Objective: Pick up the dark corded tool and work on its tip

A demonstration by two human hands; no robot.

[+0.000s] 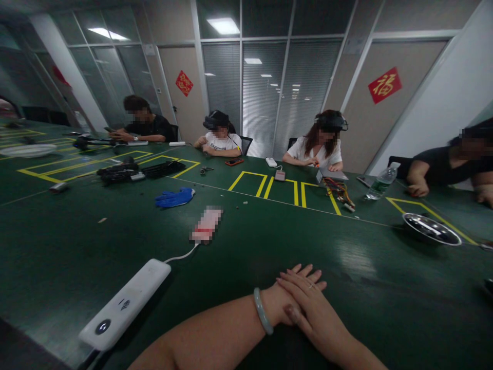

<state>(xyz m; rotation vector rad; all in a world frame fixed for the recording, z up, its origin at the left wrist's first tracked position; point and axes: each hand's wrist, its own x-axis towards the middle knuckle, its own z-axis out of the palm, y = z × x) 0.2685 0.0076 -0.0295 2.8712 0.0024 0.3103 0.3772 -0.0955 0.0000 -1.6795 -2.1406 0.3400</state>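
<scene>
My left hand lies palm down on the dark green table, its fingertips stretched out and slightly apart. A pale jade bangle circles that wrist. Across its back rests my right hand, fingers extended and covering much of the left one; a thin ring shows on one finger. Neither hand holds an object. To the left of my forearm, a long white device with a round button is joined by a white cable to a blurred phone-like item.
A blue glove and black gear lie farther left. At the right are a shiny metal bowl and a plastic bottle. Several people sit across the table; one has hands near a grey box with coloured wires. Yellow tape marks the tabletop.
</scene>
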